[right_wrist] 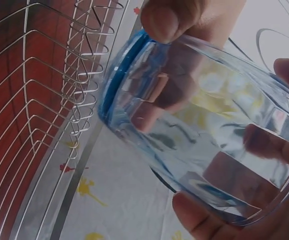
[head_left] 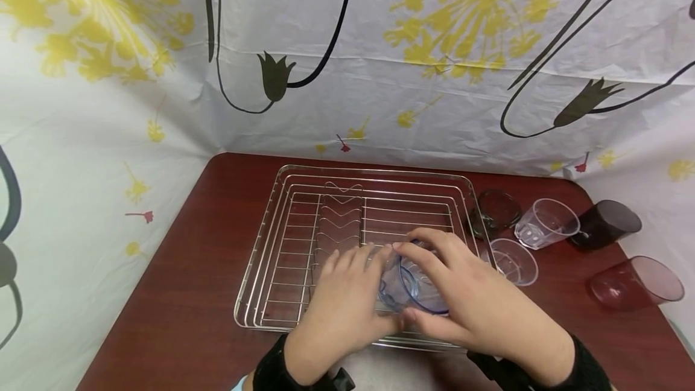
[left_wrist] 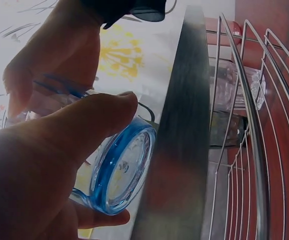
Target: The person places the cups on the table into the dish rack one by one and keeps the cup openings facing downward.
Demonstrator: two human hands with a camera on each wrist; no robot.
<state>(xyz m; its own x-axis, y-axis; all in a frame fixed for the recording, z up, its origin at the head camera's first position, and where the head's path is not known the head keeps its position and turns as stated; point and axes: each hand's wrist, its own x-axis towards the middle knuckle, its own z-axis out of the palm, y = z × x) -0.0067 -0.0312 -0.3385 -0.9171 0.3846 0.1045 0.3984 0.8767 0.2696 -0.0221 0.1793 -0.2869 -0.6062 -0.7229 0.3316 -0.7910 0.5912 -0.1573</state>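
Note:
A clear, blue-tinted drinking glass [head_left: 400, 295] is held tilted between both hands, above the front part of a wire dish rack [head_left: 254, 270]. My left hand [head_left: 347, 297] grips it near its thick blue base [left_wrist: 104, 175], thumb along the side. The right hand [head_left: 461, 294] curls its fingers and thumb around the rim end of the glass [right_wrist: 212, 150]. The right wrist view shows that both hands touch the glass, which appears to hold nothing. Beneath it are the rack's wires and its zigzag divider [head_left: 339, 216].
To the rack's right, on the dark red table [head_left: 179, 270], stand or lie several more glasses: a dark green one [head_left: 495, 213], a clear one [head_left: 545, 223], another clear one [head_left: 513, 263], a black one [head_left: 605, 225] and a reddish one [head_left: 632, 283]. A patterned cloth [head_left: 347, 101] hangs behind.

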